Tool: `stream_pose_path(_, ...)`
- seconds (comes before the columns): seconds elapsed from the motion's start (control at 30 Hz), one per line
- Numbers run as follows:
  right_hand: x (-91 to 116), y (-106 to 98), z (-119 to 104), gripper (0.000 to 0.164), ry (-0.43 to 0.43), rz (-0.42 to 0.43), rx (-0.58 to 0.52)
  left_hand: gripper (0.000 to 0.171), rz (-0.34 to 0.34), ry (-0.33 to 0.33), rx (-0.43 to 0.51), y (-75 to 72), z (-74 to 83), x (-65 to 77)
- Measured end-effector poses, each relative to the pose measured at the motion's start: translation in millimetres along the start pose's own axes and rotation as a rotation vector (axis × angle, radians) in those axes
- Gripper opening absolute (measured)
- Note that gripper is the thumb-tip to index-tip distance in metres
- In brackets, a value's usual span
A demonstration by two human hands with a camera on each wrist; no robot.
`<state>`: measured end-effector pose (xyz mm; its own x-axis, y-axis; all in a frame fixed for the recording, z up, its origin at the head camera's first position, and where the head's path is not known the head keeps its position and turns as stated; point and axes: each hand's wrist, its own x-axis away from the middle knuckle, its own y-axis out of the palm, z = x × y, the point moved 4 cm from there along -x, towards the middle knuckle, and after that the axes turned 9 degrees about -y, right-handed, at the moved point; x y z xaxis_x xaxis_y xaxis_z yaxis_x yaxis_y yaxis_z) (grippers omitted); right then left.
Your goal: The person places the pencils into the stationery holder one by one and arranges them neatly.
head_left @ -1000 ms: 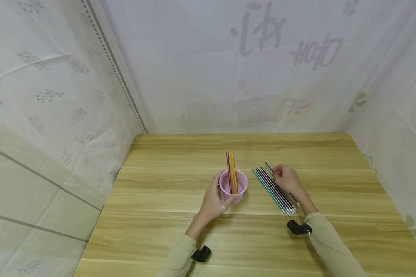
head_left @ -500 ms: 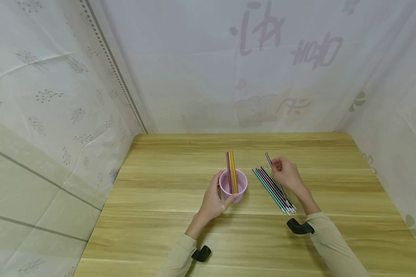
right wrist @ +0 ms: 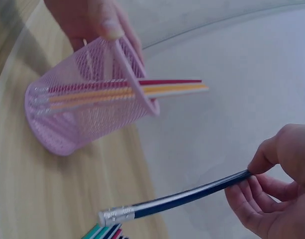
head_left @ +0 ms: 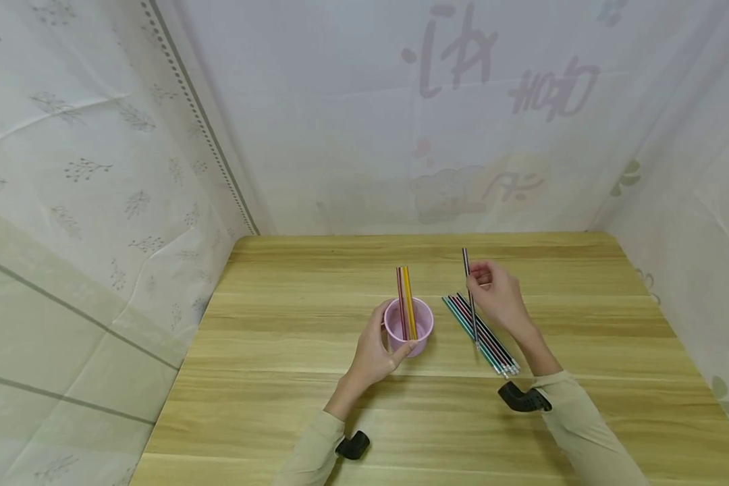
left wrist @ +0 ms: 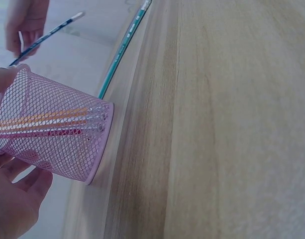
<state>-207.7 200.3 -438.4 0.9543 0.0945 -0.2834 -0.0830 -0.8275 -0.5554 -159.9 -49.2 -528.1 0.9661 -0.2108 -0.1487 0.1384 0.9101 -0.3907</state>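
Observation:
My left hand [head_left: 377, 349] grips a pink mesh pencil cup [right wrist: 82, 99] standing on the table, thumb at the rim and fingers round the far side. Red and yellow pencils [head_left: 408, 304] lean inside it, their eraser ends at the bottom. To the right, my right hand [head_left: 499, 297] pinches a dark blue pencil [right wrist: 192, 193] between thumb and fingers, its eraser end pointing down. That pencil is raised over a row of loose pencils [head_left: 489, 341], teal, red and black, lying slanted on the table.
The wooden table [head_left: 267, 405] reaches back to a pale printed cloth [head_left: 340, 135]. Similar cloth hangs at both sides. Black wrist mounts [head_left: 524, 398] sit at both sleeves.
My right hand has lifted the dark pencil off the right side of the row, moved it up and left, and turned it more upright. The left hand and cup stay put.

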Motion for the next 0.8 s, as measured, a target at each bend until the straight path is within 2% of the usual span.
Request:
stream_pose_path(0.4,-7.4,-4.6,-35.4,0.024,-0.055,0.151,-0.133,0.087,0.007,0.028,-0.013,-0.3,2.8,0.5)
stream_pose_path(0.8,-15.6,-2.7,-61.5,0.022,-0.168,0.334,-0.362,0.089,0.001,-0.012,-0.017,-0.2,0.8,0.6)
